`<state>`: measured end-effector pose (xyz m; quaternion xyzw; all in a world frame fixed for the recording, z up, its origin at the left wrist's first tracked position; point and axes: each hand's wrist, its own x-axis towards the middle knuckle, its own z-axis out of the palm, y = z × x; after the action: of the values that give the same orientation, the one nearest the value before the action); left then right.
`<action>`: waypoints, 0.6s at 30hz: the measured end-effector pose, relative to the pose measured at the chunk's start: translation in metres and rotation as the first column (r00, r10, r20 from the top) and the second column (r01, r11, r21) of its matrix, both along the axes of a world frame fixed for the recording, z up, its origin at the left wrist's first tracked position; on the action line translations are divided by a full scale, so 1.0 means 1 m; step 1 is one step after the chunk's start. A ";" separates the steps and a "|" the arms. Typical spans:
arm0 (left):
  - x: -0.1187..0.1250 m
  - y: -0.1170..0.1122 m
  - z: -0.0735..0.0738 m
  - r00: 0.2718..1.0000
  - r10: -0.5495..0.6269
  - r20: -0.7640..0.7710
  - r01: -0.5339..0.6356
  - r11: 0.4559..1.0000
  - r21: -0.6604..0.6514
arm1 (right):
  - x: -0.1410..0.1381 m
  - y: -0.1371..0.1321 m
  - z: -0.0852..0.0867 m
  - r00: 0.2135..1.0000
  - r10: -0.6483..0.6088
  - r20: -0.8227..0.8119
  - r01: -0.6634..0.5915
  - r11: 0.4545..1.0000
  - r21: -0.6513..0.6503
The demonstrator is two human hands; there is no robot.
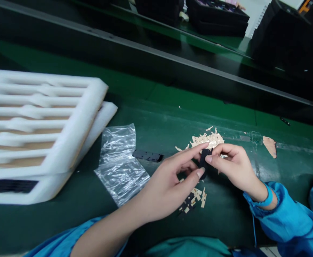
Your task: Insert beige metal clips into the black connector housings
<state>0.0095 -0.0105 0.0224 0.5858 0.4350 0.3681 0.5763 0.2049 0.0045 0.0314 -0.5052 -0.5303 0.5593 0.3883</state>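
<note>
My left hand [176,178] pinches a small black flat part [204,160] between thumb and forefinger above the green work surface. My right hand [235,166] meets it from the right, its fingertips closed on the upper end of the same part. Just beyond the hands lies a heap of small tan paper strips [208,139]. More tan strips and tiny dark pieces [195,200] are scattered under my left hand. A second black strip with holes [147,156] lies flat to the left.
A crumpled clear plastic bag [120,164] lies beside the black strip. Two stacked white foam trays [38,132] with slots fill the left. A torn tan patch [269,145] marks the mat at right. Black trays [217,16] stand beyond the rail.
</note>
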 end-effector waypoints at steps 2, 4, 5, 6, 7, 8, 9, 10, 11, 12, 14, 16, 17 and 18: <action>0.002 0.002 -0.003 1.000 0.007 0.029 -0.007 1.000 -0.017 | -0.001 -0.002 0.001 0.999 -0.033 -0.004 0.033 0.999 0.008; 0.004 0.003 -0.005 0.998 0.017 0.056 -0.014 0.999 -0.043 | -0.002 -0.004 0.003 0.998 -0.056 -0.010 0.057 0.998 0.018; 0.005 0.003 -0.007 0.998 0.021 0.066 -0.017 0.999 -0.050 | -0.003 -0.005 0.003 0.998 -0.062 -0.013 0.062 0.998 0.024; 0.005 0.003 -0.008 0.997 0.027 0.071 -0.024 0.998 -0.052 | -0.003 -0.006 0.003 0.998 -0.060 -0.017 0.060 0.998 0.031; 0.005 0.003 -0.008 0.996 0.040 0.075 -0.036 0.998 -0.050 | -0.003 -0.007 0.003 0.998 -0.054 -0.020 0.055 0.998 0.037; 0.005 0.003 -0.008 0.995 0.056 0.078 -0.052 0.997 -0.051 | -0.003 -0.007 0.002 0.999 -0.047 -0.023 0.048 0.998 0.042; 0.005 0.002 -0.008 0.994 0.068 0.087 -0.063 0.996 -0.058 | -0.002 -0.007 0.002 0.999 -0.041 -0.026 0.042 0.998 0.046; 0.004 0.002 -0.008 0.992 0.071 0.108 -0.063 0.995 -0.078 | 0.000 -0.006 0.001 0.999 -0.033 -0.030 0.034 0.998 0.048; 0.003 0.002 -0.008 0.988 0.060 0.143 -0.044 0.992 -0.116 | 0.001 -0.005 0.000 0.999 -0.017 -0.037 0.019 0.999 0.043; 0.002 0.003 -0.008 0.980 0.039 0.197 -0.005 0.986 -0.168 | 0.002 -0.004 -0.002 0.999 0.002 -0.048 -0.001 0.999 0.035; 0.001 0.005 -0.009 0.942 0.001 0.335 0.100 0.954 -0.283 | 0.004 0.000 -0.005 0.997 0.042 -0.070 -0.041 0.999 0.019; 0.002 0.007 -0.012 0.893 0.005 0.450 0.174 0.918 -0.355 | 0.003 0.002 -0.009 0.996 0.051 -0.076 -0.049 0.998 0.030; 0.002 0.008 -0.013 0.877 0.023 0.479 0.178 0.912 -0.370 | 0.003 0.002 -0.011 0.996 0.043 -0.076 -0.039 0.998 0.044; 0.003 0.008 -0.015 0.870 0.043 0.492 0.167 0.912 -0.375 | 0.002 0.002 -0.012 0.997 0.034 -0.071 -0.030 0.998 0.059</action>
<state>0.0123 -0.0022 0.0076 0.3547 0.3220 0.3869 0.7879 0.2068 0.0064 0.0192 -0.4646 -0.5400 0.5676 0.4127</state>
